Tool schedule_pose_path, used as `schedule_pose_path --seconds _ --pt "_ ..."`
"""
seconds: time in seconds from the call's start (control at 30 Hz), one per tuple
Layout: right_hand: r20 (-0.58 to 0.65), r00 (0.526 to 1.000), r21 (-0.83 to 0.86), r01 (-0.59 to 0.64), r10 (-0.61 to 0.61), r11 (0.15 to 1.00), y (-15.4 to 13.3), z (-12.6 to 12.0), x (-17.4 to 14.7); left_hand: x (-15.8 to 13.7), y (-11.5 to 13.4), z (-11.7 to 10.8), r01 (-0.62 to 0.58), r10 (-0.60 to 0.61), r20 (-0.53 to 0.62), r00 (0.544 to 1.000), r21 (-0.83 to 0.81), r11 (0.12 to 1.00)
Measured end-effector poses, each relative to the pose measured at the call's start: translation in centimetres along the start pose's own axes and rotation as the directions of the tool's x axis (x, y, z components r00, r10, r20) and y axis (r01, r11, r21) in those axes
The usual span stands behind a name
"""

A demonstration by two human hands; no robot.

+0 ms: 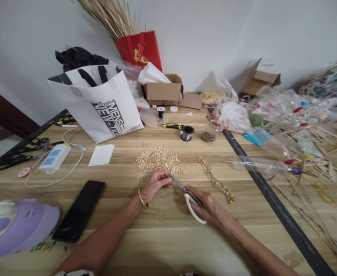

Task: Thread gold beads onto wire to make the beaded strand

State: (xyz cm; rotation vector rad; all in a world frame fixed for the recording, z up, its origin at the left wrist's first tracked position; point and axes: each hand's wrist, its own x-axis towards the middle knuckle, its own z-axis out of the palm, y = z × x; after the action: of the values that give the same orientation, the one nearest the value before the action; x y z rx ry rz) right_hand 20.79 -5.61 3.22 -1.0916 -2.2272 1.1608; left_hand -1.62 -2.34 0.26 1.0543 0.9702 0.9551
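My left hand (156,184), a gold bangle on its wrist, is closed with thumb and fingertips pinched together. A short beaded piece (165,191) hangs below those fingers; its upper end is hidden. In my right hand (207,205) are slim-nosed pliers (195,211) with a white bowed handle, their tips meeting the left fingertips. Right behind the left hand spreads a loose heap of small gold and silvery beaded pieces (158,159). Beyond the right hand lies a gold beaded chain (216,180), stretched out on the wooden table (145,245).
Behind the heap are a wire spool (187,133), a yellow-black cutter (171,125) and a jar of beads (209,136). A phone (79,211) and power strip (55,158) lie left, near a white bag (99,105). Plastic bottles (289,101) and sticks crowd the right.
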Motion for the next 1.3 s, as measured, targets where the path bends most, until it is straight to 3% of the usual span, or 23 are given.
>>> schedule_pose_path --seconds 0.23,0.37,0.5,0.6,0.97,1.1,1.3 --pt "-0.044 0.993 0.025 -0.109 0.11 0.994 0.9 0.0 -0.4 0.0 -0.1 0.2 -0.039 0.039 -0.001 0.999 -0.005 0.999" --pt "-0.037 0.983 0.262 -0.166 0.182 0.951 1.1 0.0 -0.4 -0.1 0.2 0.3 -0.027 0.028 -0.014 1.0 0.015 1.0" --pt "0.095 0.961 0.617 -0.261 0.259 0.743 1.0 0.5 -0.6 -0.2 0.3 0.4 -0.008 0.008 -0.001 1.0 0.022 1.0" --pt "0.112 0.949 0.778 -0.268 0.295 0.568 0.8 1.3 -0.8 -0.1 0.2 0.3 0.036 -0.036 -0.012 0.999 -0.006 0.999" --pt "0.196 0.946 0.95 -0.249 0.259 0.189 -1.2 4.1 -1.4 0.2 -0.3 0.3 0.059 -0.064 -0.07 0.996 -0.082 0.995" --pt "0.23 0.939 0.96 -0.261 0.255 0.096 -1.3 4.6 -1.3 0.1 -0.2 0.3 0.051 -0.058 -0.08 0.995 -0.083 0.995" --pt "0.259 0.938 0.959 -0.278 0.228 0.051 -1.1 5.0 -1.0 0.1 -0.1 0.4 0.038 -0.044 -0.084 0.996 -0.072 0.997"
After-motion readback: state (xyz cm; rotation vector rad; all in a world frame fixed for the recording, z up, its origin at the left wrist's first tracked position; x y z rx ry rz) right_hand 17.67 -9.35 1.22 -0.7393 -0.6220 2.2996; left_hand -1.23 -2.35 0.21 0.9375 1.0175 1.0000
